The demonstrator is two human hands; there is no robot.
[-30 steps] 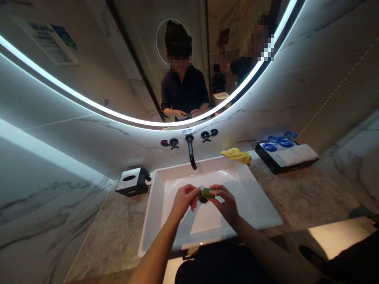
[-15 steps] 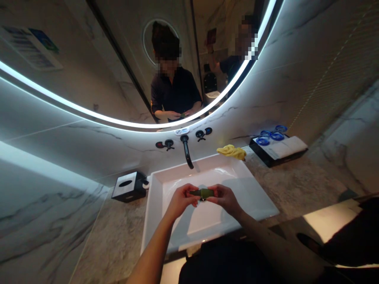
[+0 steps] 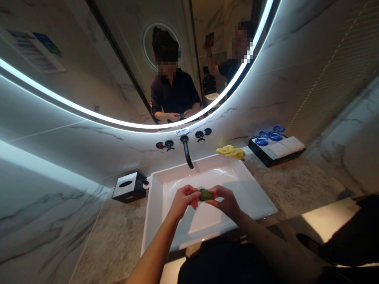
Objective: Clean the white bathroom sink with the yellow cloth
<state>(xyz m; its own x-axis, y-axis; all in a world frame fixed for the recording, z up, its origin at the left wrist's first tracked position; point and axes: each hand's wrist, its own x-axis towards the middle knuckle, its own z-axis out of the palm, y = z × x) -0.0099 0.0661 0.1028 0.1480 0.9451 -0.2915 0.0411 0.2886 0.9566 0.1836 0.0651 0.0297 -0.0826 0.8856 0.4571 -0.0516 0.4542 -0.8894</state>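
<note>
Over the sink basin, both hands hold a small, dark green tube-shaped container (image 3: 207, 195) between them, lying sideways. My left hand (image 3: 185, 198) is closed on its left end, thumb across the front. The fingers of my right hand (image 3: 225, 198) pinch the right end. I cannot make out any label, and my fingers cover both ends. Below the hands is the white rectangular sink (image 3: 204, 221), with a black faucet (image 3: 186, 152) reaching over its back edge from the wall.
A yellow cloth (image 3: 231, 152) lies on the sink's back right rim. To the right, a black tray (image 3: 275, 154) holds a white towel and several blue round items. A tissue box (image 3: 129, 187) stands left of the sink. The lit mirror (image 3: 174, 94) reflects two people.
My left fingers have shifted on the green container, so less of its left part shows. The container has turned slightly between the hands. The view has moved a little.
</note>
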